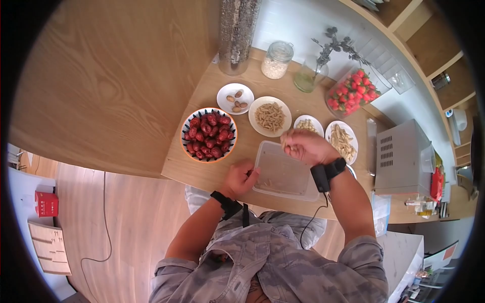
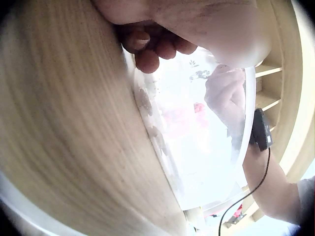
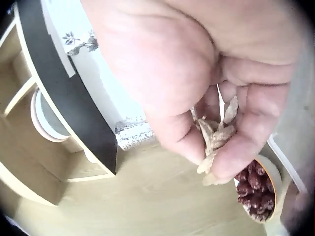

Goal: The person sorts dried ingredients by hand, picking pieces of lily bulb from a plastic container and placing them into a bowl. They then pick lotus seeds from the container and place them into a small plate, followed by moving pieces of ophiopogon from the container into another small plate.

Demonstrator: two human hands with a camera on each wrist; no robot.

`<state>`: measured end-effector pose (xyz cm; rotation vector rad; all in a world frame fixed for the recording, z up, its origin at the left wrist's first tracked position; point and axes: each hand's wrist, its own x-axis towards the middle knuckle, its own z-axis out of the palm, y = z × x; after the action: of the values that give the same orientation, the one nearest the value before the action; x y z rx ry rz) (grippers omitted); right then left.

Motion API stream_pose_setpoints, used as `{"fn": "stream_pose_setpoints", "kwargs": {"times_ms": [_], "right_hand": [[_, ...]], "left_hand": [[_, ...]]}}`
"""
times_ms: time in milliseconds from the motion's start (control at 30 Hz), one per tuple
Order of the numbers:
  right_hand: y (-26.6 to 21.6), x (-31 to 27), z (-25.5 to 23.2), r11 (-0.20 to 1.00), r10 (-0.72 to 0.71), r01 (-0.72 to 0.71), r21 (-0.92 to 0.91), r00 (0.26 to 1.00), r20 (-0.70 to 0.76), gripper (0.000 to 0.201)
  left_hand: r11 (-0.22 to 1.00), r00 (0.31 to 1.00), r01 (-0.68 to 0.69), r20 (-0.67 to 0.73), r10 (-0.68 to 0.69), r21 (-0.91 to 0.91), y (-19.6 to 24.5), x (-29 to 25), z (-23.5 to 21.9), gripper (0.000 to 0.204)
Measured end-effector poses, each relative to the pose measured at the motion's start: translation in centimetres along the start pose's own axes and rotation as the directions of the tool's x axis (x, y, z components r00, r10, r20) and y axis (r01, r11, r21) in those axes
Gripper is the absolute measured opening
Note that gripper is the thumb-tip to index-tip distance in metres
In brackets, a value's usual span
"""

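Note:
My right hand (image 1: pixel 309 146) pinches several pale, dried, elongated pieces (image 3: pixel 216 137) between thumb and fingers, over the far right part of a clear plastic container (image 1: pixel 285 174). A few small bits lie on the container's floor. Beside the container's left edge is my left hand (image 1: pixel 241 178), its fingers loosely curled and its thumb right at the rim. In the left wrist view those curled fingers (image 2: pixel 147 61) show no item among them. Just beyond the right hand stand a plate of small pale pieces (image 1: pixel 308 124) and a plate of pale dried slices (image 1: pixel 342 140).
A bowl of red dates (image 1: pixel 208 135) stands left, near a plate with several brown nuts (image 1: pixel 236 99) and a plate of beige sticks (image 1: pixel 270 117). Behind are a jar (image 1: pixel 277 59), a glass vase (image 1: pixel 310 76) and a strawberry container (image 1: pixel 353 93). A grey appliance (image 1: pixel 401 159) stands right.

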<state>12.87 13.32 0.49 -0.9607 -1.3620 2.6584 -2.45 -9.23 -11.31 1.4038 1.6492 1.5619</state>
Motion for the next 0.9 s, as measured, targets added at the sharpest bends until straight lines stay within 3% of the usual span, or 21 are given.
{"fn": "stream_pose_setpoints", "kwargs": {"times_ms": [67,233,433,533,633,733,800,833,900], "right_hand": [[-1.5,1.6,0.2,0.997,-0.074,0.073,-0.011,0.988,-0.132,0.012],[-1.9,6.7,-2.2,0.982,-0.124,0.074,-0.173,0.945,-0.301,0.024],[-3.4,7.2,-1.7,0.933,-0.210,0.088,-0.349,0.921,-0.327,0.036],[-4.0,6.5,-1.5,0.911,-0.233,0.114,-0.396,0.935,-0.266,0.033],[-4.0,4.6,0.0,0.857,-0.371,0.225,-0.464,0.894,-0.252,0.029],[-3.0,1.7,0.8,0.857,-0.372,0.243,-0.455,0.902,-0.220,0.021],[-0.7,-0.8,2.6,0.907,-0.272,0.159,-0.390,0.928,-0.255,0.010],[0.6,-1.8,2.8,0.895,-0.129,0.015,-0.446,0.965,-0.226,0.010],[3.4,-2.9,2.2,0.621,0.073,-0.089,-0.779,0.996,-0.055,0.016]], "left_hand": [[1.000,1.000,0.000,0.003,0.000,-0.004,-0.1,0.0,-0.1,0.031],[0.999,1.000,0.029,0.013,-0.029,-0.015,0.0,-0.1,0.0,0.030],[0.996,0.997,0.071,0.031,-0.069,-0.062,0.5,-0.2,-0.1,0.028],[0.992,0.993,0.109,0.048,-0.106,-0.059,0.2,-0.4,0.1,0.029],[0.995,0.995,0.095,0.042,-0.093,-0.042,-0.2,-0.6,0.2,0.029],[0.997,0.997,0.070,0.039,-0.069,-0.041,0.0,-0.5,0.1,0.030],[0.998,1.000,0.024,0.014,-0.023,-0.064,0.3,0.0,0.1,0.032],[0.996,0.999,0.036,0.019,-0.035,-0.082,0.7,0.0,0.2,0.031],[0.992,0.998,0.055,0.032,-0.051,-0.115,1.2,0.2,0.0,0.031]]}}
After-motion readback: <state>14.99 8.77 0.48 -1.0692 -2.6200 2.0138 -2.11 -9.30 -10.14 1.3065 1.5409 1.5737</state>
